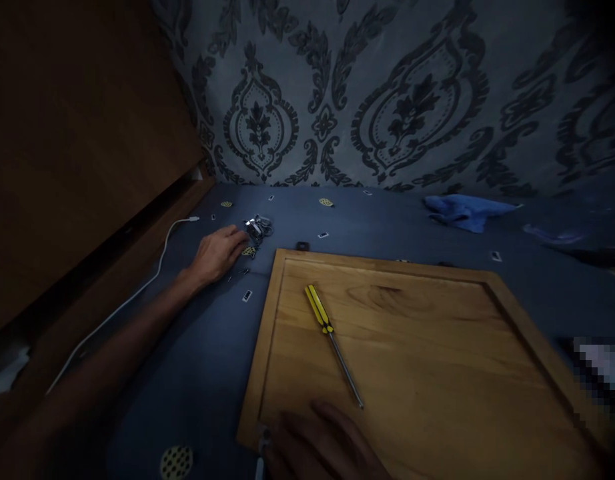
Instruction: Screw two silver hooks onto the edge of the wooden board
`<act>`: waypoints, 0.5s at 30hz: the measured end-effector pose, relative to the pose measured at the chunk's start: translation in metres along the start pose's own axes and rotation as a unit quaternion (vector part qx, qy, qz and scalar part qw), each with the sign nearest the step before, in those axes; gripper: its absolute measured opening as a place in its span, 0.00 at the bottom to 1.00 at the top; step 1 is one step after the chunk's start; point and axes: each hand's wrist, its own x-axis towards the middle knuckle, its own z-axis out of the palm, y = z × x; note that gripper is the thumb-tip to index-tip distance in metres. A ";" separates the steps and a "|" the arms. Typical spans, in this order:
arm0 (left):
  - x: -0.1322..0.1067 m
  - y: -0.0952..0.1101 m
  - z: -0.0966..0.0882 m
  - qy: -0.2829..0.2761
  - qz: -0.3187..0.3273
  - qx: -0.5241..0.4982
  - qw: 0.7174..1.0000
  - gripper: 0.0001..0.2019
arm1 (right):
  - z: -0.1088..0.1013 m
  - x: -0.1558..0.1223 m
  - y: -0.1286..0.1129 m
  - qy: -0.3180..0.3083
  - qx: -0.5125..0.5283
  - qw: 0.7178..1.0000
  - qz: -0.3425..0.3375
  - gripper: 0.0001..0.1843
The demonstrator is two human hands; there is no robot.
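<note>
My left hand reaches down to the blue patterned cloth, fingers bent and close together. Its fingertips are beside a small heap of shiny metal fittings; anything pinched in them is hidden. A few small dark screw-like pieces lie just below. My right hand rests over the near left part of a framed wooden panel, fingers stretched out and slightly apart, in shadow. By its fingers, a small metal piece sits at the panel's corner. A yellow-handled screwdriver lies on the panel, its tip towards me.
A white cable runs along the left beside a brown wooden cabinet. A blue rag lies at the back right, before the patterned wall. A pixelated object is at the right edge.
</note>
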 end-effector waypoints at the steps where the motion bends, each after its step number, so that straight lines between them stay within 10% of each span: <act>1: 0.001 0.004 0.000 -0.009 0.009 0.002 1.000 0.12 | 0.000 0.000 0.000 -0.007 -0.001 1.000 -0.003 0.09; 15: -0.030 0.003 -0.030 -0.120 0.070 -0.006 0.990 0.07 | -0.015 0.005 0.006 -0.068 0.027 0.997 -0.026 0.13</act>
